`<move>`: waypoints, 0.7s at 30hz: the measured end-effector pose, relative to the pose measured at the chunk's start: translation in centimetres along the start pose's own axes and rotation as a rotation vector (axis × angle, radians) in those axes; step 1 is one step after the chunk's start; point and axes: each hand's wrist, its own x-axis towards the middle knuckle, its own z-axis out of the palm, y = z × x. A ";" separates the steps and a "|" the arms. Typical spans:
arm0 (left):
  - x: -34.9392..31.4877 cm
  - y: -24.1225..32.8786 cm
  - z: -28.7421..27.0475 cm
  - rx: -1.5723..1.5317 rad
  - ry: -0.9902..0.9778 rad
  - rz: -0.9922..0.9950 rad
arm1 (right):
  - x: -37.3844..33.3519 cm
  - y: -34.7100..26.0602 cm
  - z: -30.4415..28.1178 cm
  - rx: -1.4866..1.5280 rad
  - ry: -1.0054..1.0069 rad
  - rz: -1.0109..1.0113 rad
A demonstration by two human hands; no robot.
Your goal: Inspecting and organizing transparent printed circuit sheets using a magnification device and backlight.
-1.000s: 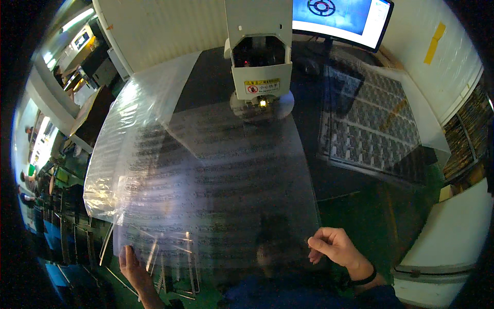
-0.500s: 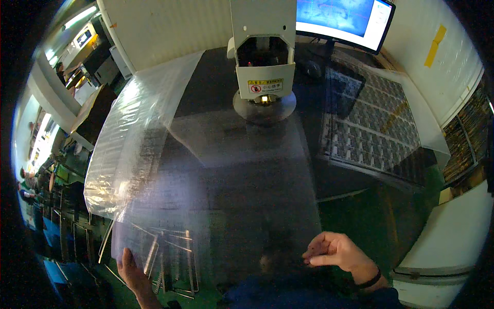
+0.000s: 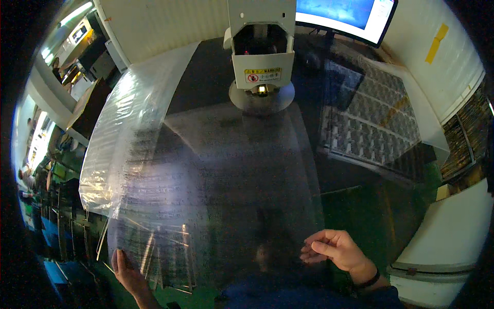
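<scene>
I see a gridded tray (image 3: 370, 162) right of the machine head (image 3: 263, 62), contents unclear. Nearer than that head, the clear sheet (image 3: 231, 185) spans left hand (image 3: 129, 278) to right hand (image 3: 338, 251); I can't tell whether either grips

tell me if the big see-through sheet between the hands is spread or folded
Spread. The see-through sheet reaches broadly from near the white machine down to the left hand and right hand.

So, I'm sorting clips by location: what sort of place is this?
Probably a factory workshop: a machine head with a yellow-and-white hazard label overhangs the dark worktop, a lit computer monitor stands to its right, and a large transparent sheet spreads in front.
</scene>
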 end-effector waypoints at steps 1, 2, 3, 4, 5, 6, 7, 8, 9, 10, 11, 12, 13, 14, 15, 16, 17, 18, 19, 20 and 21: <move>-0.4 0.4 0.5 0.010 0.014 0.016 | 0.2 -0.1 0.0 0.001 0.000 0.004; -0.6 0.6 0.7 0.021 0.029 0.033 | 0.5 -0.2 0.0 -0.019 0.005 -0.007; -0.4 0.3 0.6 0.023 0.029 0.033 | 0.7 -0.4 0.0 -0.037 0.009 -0.020; 0.0 -0.3 0.4 0.063 0.002 0.095 | 0.8 -0.6 0.1 -0.036 0.009 -0.018; 0.3 -0.6 0.3 0.103 -0.026 0.156 | 1.0 -0.9 0.2 -0.048 0.017 -0.029; 0.2 -0.5 0.5 0.103 -0.024 0.155 | 1.1 -1.2 0.3 -0.064 0.026 -0.039; 0.0 -0.4 1.0 0.093 -0.009 0.139 | 1.3 -1.4 0.3 -0.065 0.025 -0.038; -0.1 -0.3 1.2 0.084 0.006 0.124 | 1.5 -1.5 0.3 -0.056 0.021 -0.049; 0.2 -0.5 1.1 0.083 0.005 0.123 | 1.6 -1.7 0.2 -0.046 0.019 -0.063; 0.5 -0.6 1.2 0.085 -0.003 0.100 | 1.7 -1.9 0.2 -0.046 0.020 -0.064; 0.6 -0.7 1.3 0.085 -0.009 0.088 | 1.8 -2.1 0.2 -0.059 0.035 -0.070; 0.5 -0.4 1.7 0.086 -0.011 0.076 | 1.9 -2.2 0.2 -0.074 0.049 -0.076; 0.2 -0.1 2.3 0.030 -0.011 0.047 | 2.0 -2.3 0.2 -0.075 0.049 -0.075; 0.0 0.2 2.7 -0.026 -0.010 0.018 | 2.2 -2.3 0.1 -0.069 0.035 -0.085; 0.1 0.1 2.7 -0.027 -0.013 0.018 | 2.2 -2.3 0.0 -0.061 0.024 -0.097; 0.2 0.0 2.6 -0.017 -0.031 0.016 | 2.2 -2.4 0.0 -0.060 0.026 -0.098; 0.3 0.0 2.5 -0.008 -0.048 0.013 | 2.2 -2.4 0.1 -0.060 0.026 -0.101; 0.3 0.0 2.6 -0.008 -0.048 0.013 | 2.2 -2.5 0.1 -0.060 0.024 -0.102; 0.2 0.0 2.8 -0.007 -0.032 0.006 | 2.3 -2.5 0.1 -0.061 0.024 -0.101; 0.2 0.1 2.9 -0.005 -0.017 -0.002 | 2.3 -2.4 0.0 -0.066 0.026 -0.102; 0.1 0.1 3.0 -0.006 -0.017 -0.001 | 2.3 -2.5 0.0 -0.072 0.028 -0.105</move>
